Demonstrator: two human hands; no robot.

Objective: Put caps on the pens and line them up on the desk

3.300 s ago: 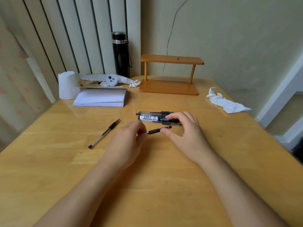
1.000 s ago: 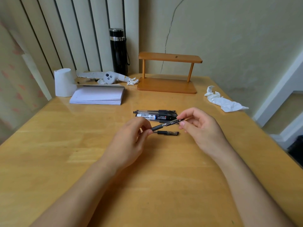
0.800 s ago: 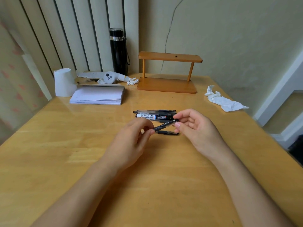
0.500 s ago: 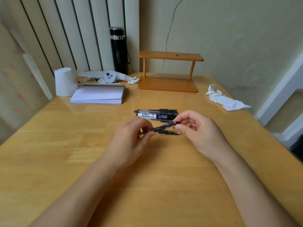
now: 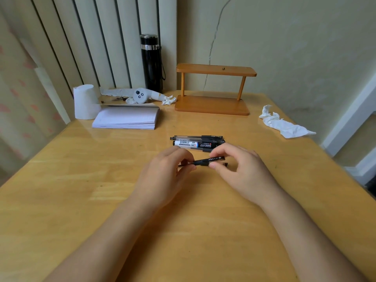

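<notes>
worktop (image 5: pixel 101 200) wide, mostly bare. three capped pens (image 5: pixel 198 141) side by side, mid worktop: done. right hand (image 5: pixel 240 169), left hand (image 5: pixel 166 176) pinching black pen (image 5: pixel 209 160), just above worktop. loose cap (image 5: pixel 225 164) under it, probably next.

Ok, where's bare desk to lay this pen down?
Bare wood lies left of the hands, below the white notepad, and along the near desk edge. Crowded: the lined-up pens just beyond the left hand and right hand.
</notes>
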